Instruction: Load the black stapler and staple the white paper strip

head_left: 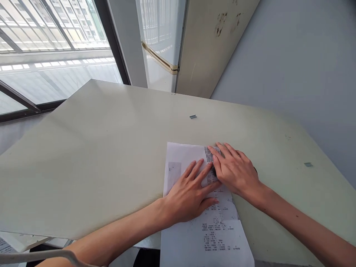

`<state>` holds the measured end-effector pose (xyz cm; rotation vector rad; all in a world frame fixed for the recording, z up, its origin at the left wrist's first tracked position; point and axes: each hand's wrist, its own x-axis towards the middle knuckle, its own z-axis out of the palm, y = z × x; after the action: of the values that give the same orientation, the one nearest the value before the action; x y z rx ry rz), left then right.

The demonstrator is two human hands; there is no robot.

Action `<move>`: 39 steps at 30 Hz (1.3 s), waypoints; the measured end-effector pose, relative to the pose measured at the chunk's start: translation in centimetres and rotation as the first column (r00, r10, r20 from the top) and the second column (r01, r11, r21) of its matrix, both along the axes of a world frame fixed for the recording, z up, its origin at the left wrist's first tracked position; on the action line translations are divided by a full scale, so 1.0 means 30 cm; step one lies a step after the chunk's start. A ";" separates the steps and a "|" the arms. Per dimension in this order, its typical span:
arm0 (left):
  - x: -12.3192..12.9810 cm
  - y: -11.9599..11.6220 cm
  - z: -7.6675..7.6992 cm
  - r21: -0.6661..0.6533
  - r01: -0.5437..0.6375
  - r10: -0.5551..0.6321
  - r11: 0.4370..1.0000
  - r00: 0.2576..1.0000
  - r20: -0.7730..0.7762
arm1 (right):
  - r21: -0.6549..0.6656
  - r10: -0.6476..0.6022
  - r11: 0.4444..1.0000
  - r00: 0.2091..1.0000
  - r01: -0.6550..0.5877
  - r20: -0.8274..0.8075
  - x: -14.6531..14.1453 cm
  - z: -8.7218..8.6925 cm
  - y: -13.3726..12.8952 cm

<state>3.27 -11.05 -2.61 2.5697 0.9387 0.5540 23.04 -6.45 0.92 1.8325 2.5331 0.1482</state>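
A printed sheet of paper (222, 226) lies on the table and reaches past its front edge. My left hand (191, 191) rests flat across the paper's middle with fingers spread, pressing on it. My right hand (235, 168) is bent over the paper's upper right edge, thumb beside my left fingertips. Under its palm is a small dark object (214, 171), mostly hidden; only dark bits show by the thumb and at the outer side of the hand. I cannot make out its kind. Printed text shows around my fingers.
On the pale table (111, 159), a short grey metal strip (193, 116), like staples, lies beyond the paper. Another grey strip (308, 164) is at the right. A refrigerator (161, 48) and a barred window stand behind; a grey cable (50, 254) crosses the lower left.
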 end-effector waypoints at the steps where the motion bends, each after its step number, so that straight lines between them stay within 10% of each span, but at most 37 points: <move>1: 0.000 0.000 0.002 0.001 -0.001 0.001 1.000 1.000 -0.001 | 0.003 0.002 1.000 1.000 -0.002 -0.012 -0.001 -0.001 0.001; 12: -0.060 0.002 0.018 0.030 0.021 -0.019 0.999 0.999 -0.047 | 0.001 -0.035 0.999 0.839 0.042 -0.543 0.073 -0.003 -0.051; 23: -0.206 0.026 0.079 -0.009 -0.191 0.190 0.982 0.973 0.129 | 0.354 0.214 0.935 0.766 0.020 -0.607 0.105 -0.048 -0.366; 26: -0.142 0.083 0.123 0.021 -0.258 0.247 0.966 0.943 0.224 | 0.302 0.272 0.949 0.718 -0.090 -0.640 0.071 -0.058 -0.408; 31: 0.076 0.170 0.167 0.073 -0.044 0.035 0.996 0.993 0.114 | 0.219 0.458 0.886 0.699 -0.408 -0.550 -0.045 -0.086 -0.432; 39: 0.205 0.300 0.162 -0.044 -0.073 0.068 0.996 0.991 -0.113 | -0.015 0.419 0.870 0.754 -0.494 -0.506 -0.130 -0.118 -0.426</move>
<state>9.43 -2.04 2.25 2.5552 1.0701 0.4051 19.14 -19.24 -2.62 1.2699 3.1851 -0.5694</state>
